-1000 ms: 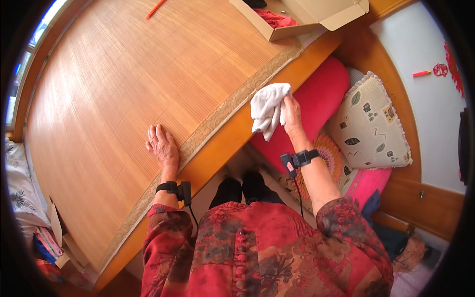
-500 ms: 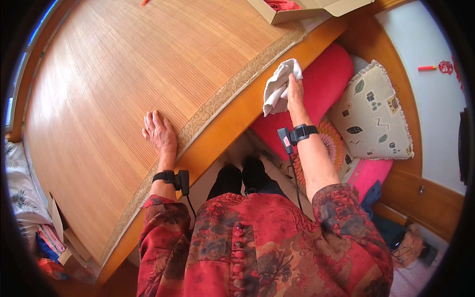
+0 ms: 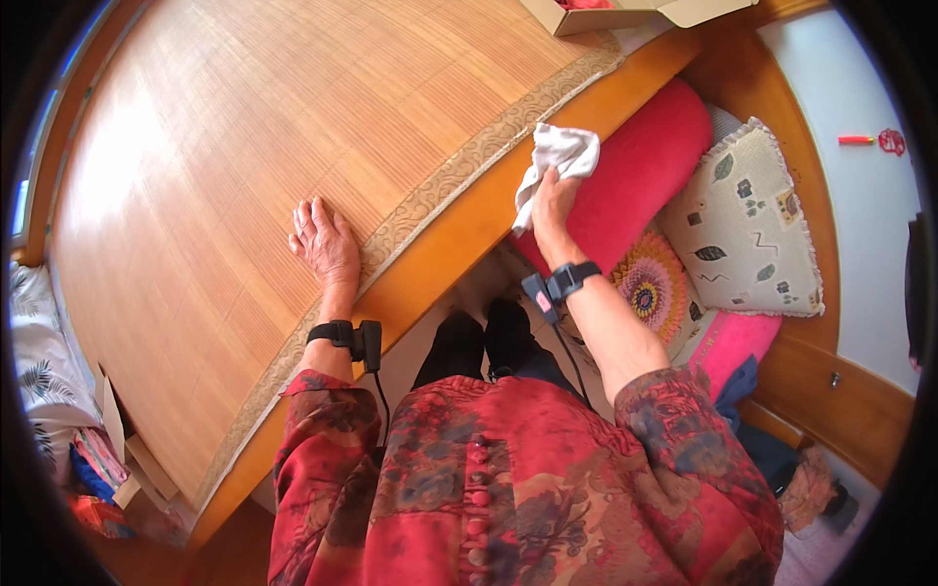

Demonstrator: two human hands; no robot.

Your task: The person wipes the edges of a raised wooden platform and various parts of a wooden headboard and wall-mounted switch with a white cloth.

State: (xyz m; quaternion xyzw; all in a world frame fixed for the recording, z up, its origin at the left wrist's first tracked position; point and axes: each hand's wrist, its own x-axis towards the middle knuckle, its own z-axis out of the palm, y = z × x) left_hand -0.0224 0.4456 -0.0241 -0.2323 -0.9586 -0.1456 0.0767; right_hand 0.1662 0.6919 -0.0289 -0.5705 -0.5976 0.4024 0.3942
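Note:
My right hand [image 3: 554, 203] grips a crumpled white cloth [image 3: 567, 151] at the wooden edge board [image 3: 459, 259] of a wide bed-like platform. Part of the cloth spreads past the fingertips, and part hangs beside the hand. Whether it presses on the wood, I cannot tell. Flat on the woven bamboo mat [image 3: 322, 127] rests my left hand [image 3: 327, 244], its fingers extended and nothing in it. A patterned tan border [image 3: 430, 205] runs along the mat between my two hands.
Beyond the edge board at right are a red cushion [image 3: 655, 161], a cream patterned pillow [image 3: 747, 230] and a round crocheted mat [image 3: 645, 293]. An open cardboard box [image 3: 596, 20] sits at the far corner. Bedding [image 3: 44, 361] and cardboard flaps [image 3: 147, 474] lie at left.
My right hand has moved left toward the edge board and turned, and the cloth has changed its folds. My left hand stays on the mat while the view shifts slightly.

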